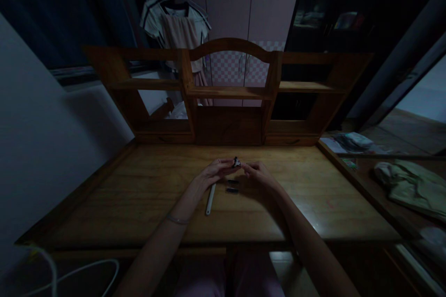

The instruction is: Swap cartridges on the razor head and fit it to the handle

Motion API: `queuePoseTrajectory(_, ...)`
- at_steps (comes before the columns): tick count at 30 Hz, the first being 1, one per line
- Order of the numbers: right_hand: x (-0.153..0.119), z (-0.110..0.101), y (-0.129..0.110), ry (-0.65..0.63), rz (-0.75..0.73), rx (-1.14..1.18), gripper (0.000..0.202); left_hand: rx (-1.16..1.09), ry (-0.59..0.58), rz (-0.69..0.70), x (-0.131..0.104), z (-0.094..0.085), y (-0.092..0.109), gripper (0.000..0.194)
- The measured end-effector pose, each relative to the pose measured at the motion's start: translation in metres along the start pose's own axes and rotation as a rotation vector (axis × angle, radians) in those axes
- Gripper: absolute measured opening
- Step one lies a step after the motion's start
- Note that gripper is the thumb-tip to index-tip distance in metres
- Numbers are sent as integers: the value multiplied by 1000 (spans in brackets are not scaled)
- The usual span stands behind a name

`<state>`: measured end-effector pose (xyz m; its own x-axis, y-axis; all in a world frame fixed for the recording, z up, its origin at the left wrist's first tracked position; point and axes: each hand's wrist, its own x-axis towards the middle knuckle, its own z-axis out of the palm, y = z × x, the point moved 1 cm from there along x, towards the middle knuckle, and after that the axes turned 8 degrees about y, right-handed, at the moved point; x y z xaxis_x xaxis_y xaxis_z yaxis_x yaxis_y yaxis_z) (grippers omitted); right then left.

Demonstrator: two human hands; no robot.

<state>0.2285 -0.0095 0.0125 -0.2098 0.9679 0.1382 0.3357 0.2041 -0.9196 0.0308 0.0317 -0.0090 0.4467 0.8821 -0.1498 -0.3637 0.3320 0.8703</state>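
Observation:
My left hand (pixel 216 170) holds a small black-and-white piece (pixel 236 163) between its fingers, above the desk. The room is dim and the piece too small to tell its kind. From the other side, the curled fingers of my right hand (pixel 256 171) meet the piece at its right edge. Below my hands, two short dark strips (pixel 232 190) lie one in front of the other on the desk. A long white flat handle (pixel 210 200), with a hole at its near end, lies just left of them; its far end is hidden under my left hand.
The wooden desk (pixel 146 195) has a shelf unit (pixel 228 125) along its back. A wall (pixel 62 139) is close on the left. Cloth (pixel 411 185) lies on a lower surface at right. A white cable (pixel 87 263) loops at the lower left.

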Motion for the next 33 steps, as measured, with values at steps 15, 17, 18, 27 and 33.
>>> queuePoseTrajectory(15, 2, -2, 6, -34, -87, -82, 54, 40, 37, -29, 2, -2, -6, 26)
queuePoseTrajectory(17, 3, -2, 8, -33, -94, -70, 54, 43, 47, -16, 2, 1, -6, 27)
queuePoseTrajectory(18, 3, -3, 9, -31, -92, -62, 53, 39, 41, -9, 2, 2, -6, 27)
queuePoseTrajectory(27, 2, -1, 5, -10, -85, -24, 51, 127, 99, 105, 3, 8, 1, 33)
queuePoseTrajectory(33, -1, 3, 4, 8, -20, 51, 49, 173, 97, 149, 1, 12, 6, 34)
